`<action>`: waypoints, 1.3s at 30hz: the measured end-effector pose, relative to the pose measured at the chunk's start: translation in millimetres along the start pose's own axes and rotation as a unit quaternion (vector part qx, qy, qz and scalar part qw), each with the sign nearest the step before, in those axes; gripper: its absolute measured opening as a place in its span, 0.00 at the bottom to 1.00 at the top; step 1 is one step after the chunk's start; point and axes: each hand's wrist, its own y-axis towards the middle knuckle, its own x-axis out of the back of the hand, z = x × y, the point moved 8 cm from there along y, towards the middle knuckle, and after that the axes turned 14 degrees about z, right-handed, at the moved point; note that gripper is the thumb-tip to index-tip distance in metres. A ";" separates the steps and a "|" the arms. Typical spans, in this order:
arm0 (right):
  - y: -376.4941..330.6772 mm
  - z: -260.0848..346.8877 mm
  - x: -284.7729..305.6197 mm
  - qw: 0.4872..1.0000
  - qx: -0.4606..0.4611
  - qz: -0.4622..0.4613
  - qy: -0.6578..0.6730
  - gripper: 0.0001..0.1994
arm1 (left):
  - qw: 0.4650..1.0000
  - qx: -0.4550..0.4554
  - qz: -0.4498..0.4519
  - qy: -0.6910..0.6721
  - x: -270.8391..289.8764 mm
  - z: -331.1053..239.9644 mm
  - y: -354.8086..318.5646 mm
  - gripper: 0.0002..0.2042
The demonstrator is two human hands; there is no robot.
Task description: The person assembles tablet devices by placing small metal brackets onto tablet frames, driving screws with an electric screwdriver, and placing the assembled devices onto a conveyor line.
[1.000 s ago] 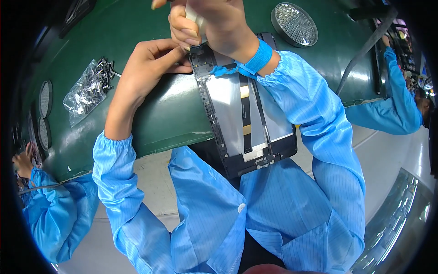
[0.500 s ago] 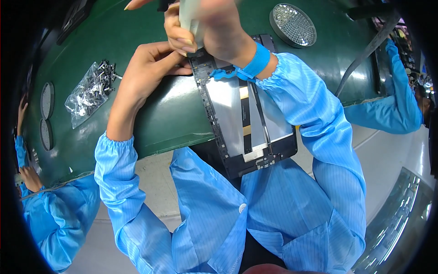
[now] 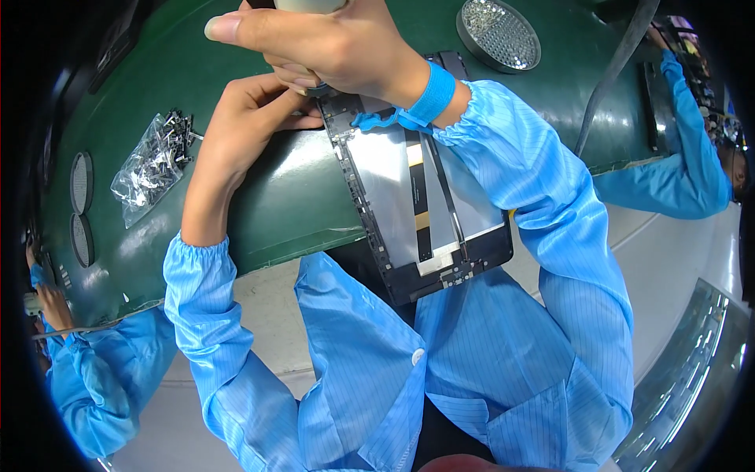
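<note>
An opened tablet (image 3: pixel 385 204), showing silver plates and black ribbon cables, rests partly on the green table, its near end over the edge above my lap. My left hand (image 3: pixel 250 126) pinches its far left corner between thumb and fingers. Above that corner my right hand (image 3: pixel 346 51), with a blue wrist strap (image 3: pixel 431 98), is wrapped round a pale electric screwdriver (image 3: pixel 311 4). The top of the screwdriver runs out of view. Its tip is hidden behind my fingers.
A clear bag of small metal-and-black parts (image 3: pixel 153 165) lies left on the table (image 3: pixel 291 189). Two round dishes (image 3: pixel 81 185) stand beyond it. A round tray of tiny shiny pieces (image 3: pixel 499 35) sits at the far right. A grey cable (image 3: pixel 613 82) hangs there. Blue-sleeved co-workers sit on both sides.
My right hand has turned and come lower over the tablet's corner with the screwdriver, its thumb now stretched left. My left hand keeps its hold on the tablet.
</note>
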 end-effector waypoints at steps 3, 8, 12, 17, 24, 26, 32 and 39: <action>0.8 1.4 1.5 1.000 0.007 0.004 -0.015 0.06 | 1.000 -0.001 0.002 0.002 0.2 0.0 1.5 0.13; 2.1 -0.5 2.2 1.000 0.002 0.000 -0.003 0.06 | 1.000 -0.002 -0.012 0.002 0.2 -2.9 0.5 0.12; 1.8 -1.0 2.4 1.000 0.003 -0.003 -0.008 0.06 | 1.000 0.012 -0.010 0.006 1.5 0.4 -1.1 0.12; -1.5 2.6 5.4 0.999 0.029 -0.022 -0.024 0.05 | 1.000 0.007 -0.012 0.001 -1.2 -0.4 -0.6 0.12; 1.2 0.0 4.4 0.999 0.034 -0.032 0.010 0.05 | 1.000 -0.020 -0.006 0.004 1.8 -4.6 -2.8 0.10; 2.2 -6.9 7.4 0.999 0.021 -0.024 0.013 0.05 | 1.000 -0.014 -0.010 0.009 3.3 -2.5 -1.6 0.10; -0.4 -5.1 13.6 0.998 0.042 -0.055 -0.011 0.05 | 0.999 -0.018 -0.010 0.049 2.1 -6.2 2.6 0.09; -2.3 -2.8 7.2 0.999 0.045 -0.004 0.006 0.09 | 0.995 -0.009 -0.040 0.092 7.0 -4.7 -3.9 0.09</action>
